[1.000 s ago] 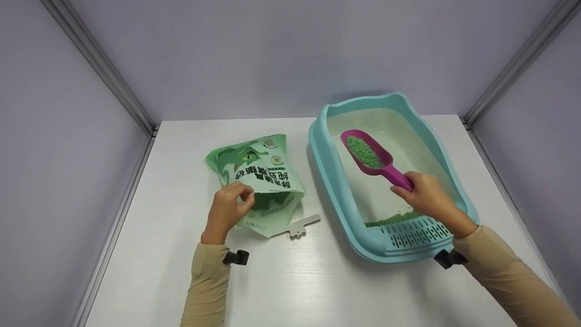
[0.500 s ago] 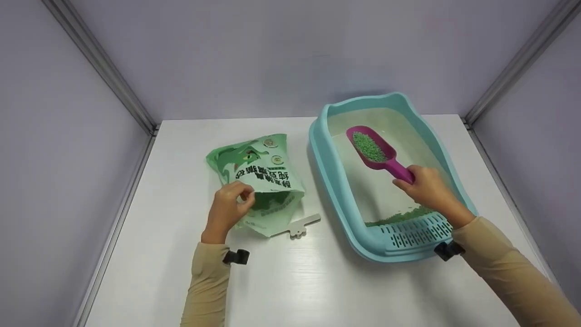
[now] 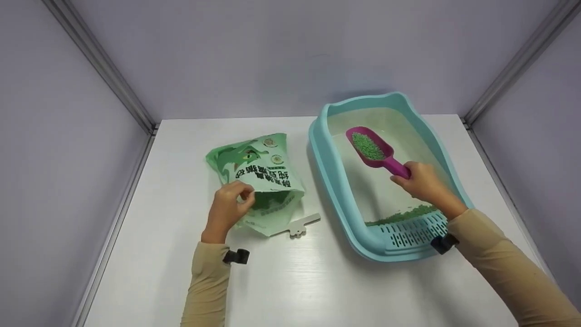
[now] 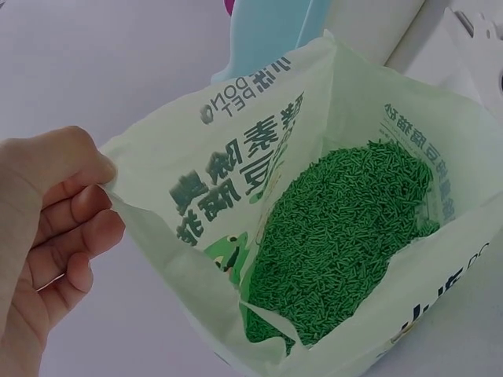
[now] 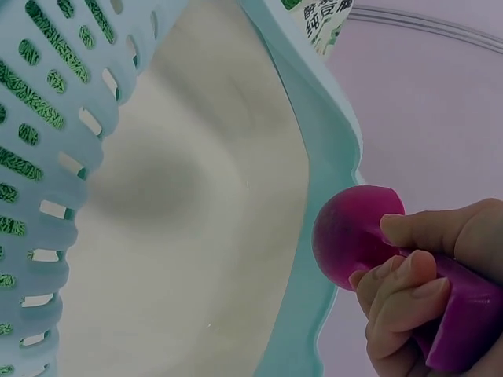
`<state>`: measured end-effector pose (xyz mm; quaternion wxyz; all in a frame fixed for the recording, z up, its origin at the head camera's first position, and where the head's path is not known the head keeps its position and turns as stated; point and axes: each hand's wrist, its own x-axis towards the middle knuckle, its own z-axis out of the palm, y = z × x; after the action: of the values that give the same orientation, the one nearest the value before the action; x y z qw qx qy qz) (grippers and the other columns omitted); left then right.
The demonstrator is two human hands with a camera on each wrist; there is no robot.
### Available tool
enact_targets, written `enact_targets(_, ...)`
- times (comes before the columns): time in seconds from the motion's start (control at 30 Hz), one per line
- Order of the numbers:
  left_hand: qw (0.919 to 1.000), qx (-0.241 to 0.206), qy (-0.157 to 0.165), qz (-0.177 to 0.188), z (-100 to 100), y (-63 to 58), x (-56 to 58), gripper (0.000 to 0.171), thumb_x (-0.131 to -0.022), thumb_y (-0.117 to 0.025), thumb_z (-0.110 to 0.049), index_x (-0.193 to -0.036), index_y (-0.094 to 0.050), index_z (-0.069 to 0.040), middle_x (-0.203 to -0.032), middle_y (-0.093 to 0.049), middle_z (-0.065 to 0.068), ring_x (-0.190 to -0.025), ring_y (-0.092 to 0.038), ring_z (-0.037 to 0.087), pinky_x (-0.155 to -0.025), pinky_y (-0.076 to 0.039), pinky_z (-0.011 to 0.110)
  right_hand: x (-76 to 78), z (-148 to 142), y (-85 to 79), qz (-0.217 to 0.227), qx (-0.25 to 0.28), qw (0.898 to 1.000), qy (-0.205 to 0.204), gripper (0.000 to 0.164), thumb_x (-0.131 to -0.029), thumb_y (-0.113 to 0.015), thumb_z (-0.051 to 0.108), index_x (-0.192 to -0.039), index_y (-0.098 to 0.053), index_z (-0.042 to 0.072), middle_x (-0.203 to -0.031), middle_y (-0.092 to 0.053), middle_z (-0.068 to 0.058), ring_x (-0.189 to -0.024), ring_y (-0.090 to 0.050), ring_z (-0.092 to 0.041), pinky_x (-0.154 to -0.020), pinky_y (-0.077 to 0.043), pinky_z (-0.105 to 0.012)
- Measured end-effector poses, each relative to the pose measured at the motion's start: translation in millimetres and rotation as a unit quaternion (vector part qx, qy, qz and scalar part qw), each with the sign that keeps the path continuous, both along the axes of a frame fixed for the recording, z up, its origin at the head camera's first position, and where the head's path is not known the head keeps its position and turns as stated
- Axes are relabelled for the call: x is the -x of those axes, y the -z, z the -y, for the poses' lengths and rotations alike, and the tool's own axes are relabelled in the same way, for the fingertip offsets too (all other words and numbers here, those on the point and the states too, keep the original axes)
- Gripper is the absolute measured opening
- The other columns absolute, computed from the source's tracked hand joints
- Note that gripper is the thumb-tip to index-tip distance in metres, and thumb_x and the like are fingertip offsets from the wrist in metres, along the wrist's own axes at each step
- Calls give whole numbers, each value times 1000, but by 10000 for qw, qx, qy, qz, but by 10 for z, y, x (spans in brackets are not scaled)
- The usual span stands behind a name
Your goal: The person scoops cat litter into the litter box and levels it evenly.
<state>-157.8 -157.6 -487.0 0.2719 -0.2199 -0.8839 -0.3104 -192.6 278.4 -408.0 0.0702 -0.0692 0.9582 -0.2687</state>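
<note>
My left hand (image 3: 229,206) pinches the rim of a pale green cat litter bag (image 3: 258,168), keeping its mouth spread. Deep green pellets (image 4: 338,236) fill much of the bag in the left wrist view. My right hand (image 3: 422,181) grips the handle of a magenta scoop (image 3: 388,156) over a light blue litter box (image 3: 333,181). Green pellets (image 3: 366,146) lie heaped in the scoop's bowl, which faces up. The right wrist view shows the scoop's underside and my curled fingers (image 5: 401,306). More pellets lie along the box's near end, partly under its slotted grate (image 3: 415,234).
A grey-white flat piece with a cut-out edge (image 3: 299,227) lies on the white table (image 3: 290,281) between bag and box. Pale walls (image 3: 272,59) enclose the back and both sides.
The right hand has carried the loaded scoop slightly away from me and to the right over the box. The left hand and the bag have stayed in place.
</note>
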Motion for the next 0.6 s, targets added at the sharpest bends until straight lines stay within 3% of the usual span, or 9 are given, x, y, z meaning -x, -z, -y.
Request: enact_targets(0.6, 10000, 13, 19, 7, 12, 10, -8, 5, -81, -69, 0, -80, -68, -5, -72, -66, 7, -65, -62, 16, -60, -52, 28, 243, -154, 58, 618, -197, 9975, 288, 36, -94, -59, 24, -103, -55, -11, -74, -57, -14, -51, -52, -11, -46, -45, -20)
